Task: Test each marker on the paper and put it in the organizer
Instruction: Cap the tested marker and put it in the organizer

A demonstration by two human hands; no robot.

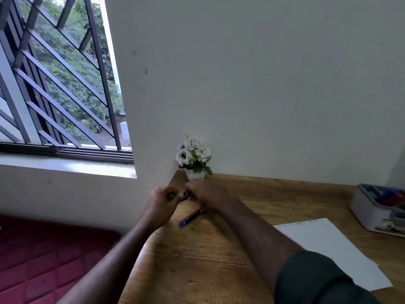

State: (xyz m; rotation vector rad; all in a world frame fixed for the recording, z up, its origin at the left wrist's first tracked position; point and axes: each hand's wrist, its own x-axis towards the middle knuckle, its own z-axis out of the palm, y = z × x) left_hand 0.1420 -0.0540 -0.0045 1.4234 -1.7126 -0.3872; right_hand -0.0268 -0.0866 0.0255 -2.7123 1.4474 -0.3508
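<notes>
A wooden desk [197, 255] carries a blue-capped marker [191, 217] near its middle, white paper [328, 249] toward three o'clock, a grey organizer [372, 213] at about two, and a little pot of white flowers [194, 156] at twelve.

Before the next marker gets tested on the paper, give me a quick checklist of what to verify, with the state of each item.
1. Marker in hand: cannot tell; left hand and right hand meet with curled fingers, something small and dark between them.
2. Cap off: cannot tell.
3. Paper bare and reachable: ok.
4. Organizer in reach, at the table's right: ok.
5. Blue-capped marker lying loose on the table: ok, waiting.
</notes>
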